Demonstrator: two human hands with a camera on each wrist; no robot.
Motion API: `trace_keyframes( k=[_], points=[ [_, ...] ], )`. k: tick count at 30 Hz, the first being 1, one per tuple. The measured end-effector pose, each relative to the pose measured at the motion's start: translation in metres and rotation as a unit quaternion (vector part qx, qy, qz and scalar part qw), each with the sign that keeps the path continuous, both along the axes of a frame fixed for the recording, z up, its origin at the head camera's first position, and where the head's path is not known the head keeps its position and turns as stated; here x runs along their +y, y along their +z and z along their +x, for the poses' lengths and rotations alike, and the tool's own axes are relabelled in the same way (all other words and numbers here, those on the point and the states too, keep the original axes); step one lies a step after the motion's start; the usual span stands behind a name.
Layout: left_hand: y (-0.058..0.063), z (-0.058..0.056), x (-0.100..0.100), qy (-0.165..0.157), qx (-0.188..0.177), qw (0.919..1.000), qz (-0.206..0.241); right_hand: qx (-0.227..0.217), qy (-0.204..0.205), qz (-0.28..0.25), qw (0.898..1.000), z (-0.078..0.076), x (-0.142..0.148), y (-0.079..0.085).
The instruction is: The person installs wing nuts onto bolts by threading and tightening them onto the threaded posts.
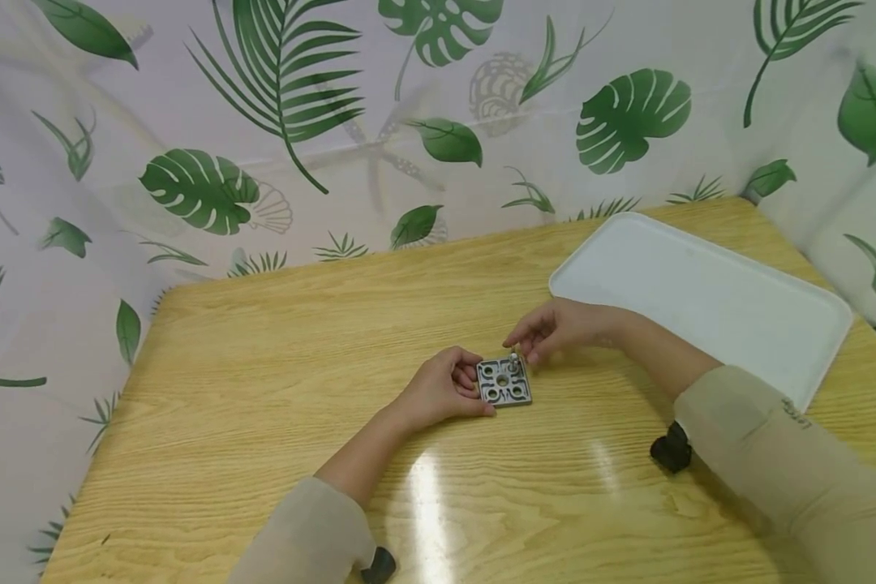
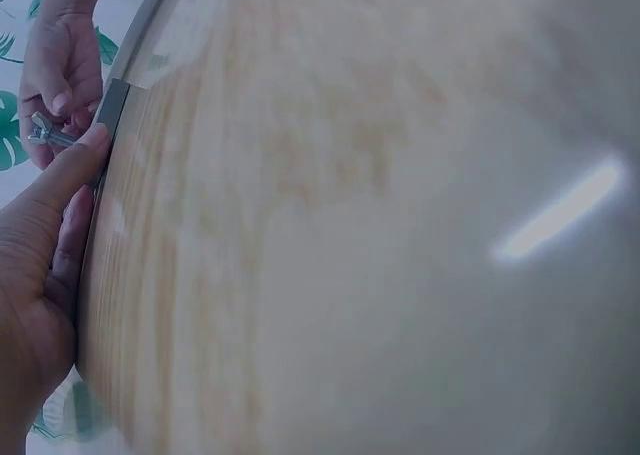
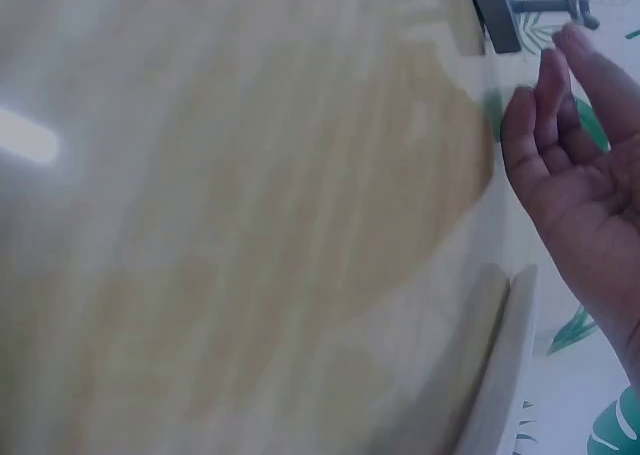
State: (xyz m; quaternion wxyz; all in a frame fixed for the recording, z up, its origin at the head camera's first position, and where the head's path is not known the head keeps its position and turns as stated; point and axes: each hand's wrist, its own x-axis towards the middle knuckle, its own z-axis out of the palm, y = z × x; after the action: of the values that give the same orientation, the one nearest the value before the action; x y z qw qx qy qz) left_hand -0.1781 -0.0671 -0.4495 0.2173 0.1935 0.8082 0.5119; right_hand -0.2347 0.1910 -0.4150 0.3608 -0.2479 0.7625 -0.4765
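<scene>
A square grey metal plate (image 1: pixel 502 392) with several round holes lies on the wooden table. My left hand (image 1: pixel 438 389) grips it from the left, thumb along the near edge and fingers at the far left corner. Out of the plate's far right hole stands a wing screw (image 1: pixel 514 363), its wings on top, upright. My right hand (image 1: pixel 565 326) hovers just right of this screw with fingers loosely bent. In the right wrist view its fingertips (image 3: pixel 575 40) come right up to the wings (image 3: pixel 582 3), without closing round them.
A white tray (image 1: pixel 701 284) lies at the back right of the wooden table (image 1: pixel 299 349), its near side partly behind the right forearm. Leaf-patterned cloth (image 1: pixel 380 162) hangs behind the table and along its sides.
</scene>
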Motion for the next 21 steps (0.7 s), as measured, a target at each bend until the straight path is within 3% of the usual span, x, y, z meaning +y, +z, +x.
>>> trace_keyframes(
  k=[3, 10, 14, 21],
  points=[
    [-0.001, 0.000, 0.000, 0.000, -0.002, 1.0000, 0.001, -0.040, 0.030, -0.023, 0.998, -0.009, -0.002, 0.000],
    [-0.001, -0.001, 0.000, 0.001, -0.004, 1.0000, -0.002, -0.071, 0.024, -0.033, 0.997, -0.011, -0.010, 0.002],
    [0.000, -0.001, 0.000, 0.003, -0.006, 1.0000, 0.003, -0.032, 0.019, -0.022, 0.999, -0.010, -0.011, 0.001],
    [-0.001, -0.001, 0.000, 0.002, -0.001, 1.0000, 0.003, 0.076, -0.018, -0.009, 0.997, 0.001, -0.009, -0.009]
  ],
)
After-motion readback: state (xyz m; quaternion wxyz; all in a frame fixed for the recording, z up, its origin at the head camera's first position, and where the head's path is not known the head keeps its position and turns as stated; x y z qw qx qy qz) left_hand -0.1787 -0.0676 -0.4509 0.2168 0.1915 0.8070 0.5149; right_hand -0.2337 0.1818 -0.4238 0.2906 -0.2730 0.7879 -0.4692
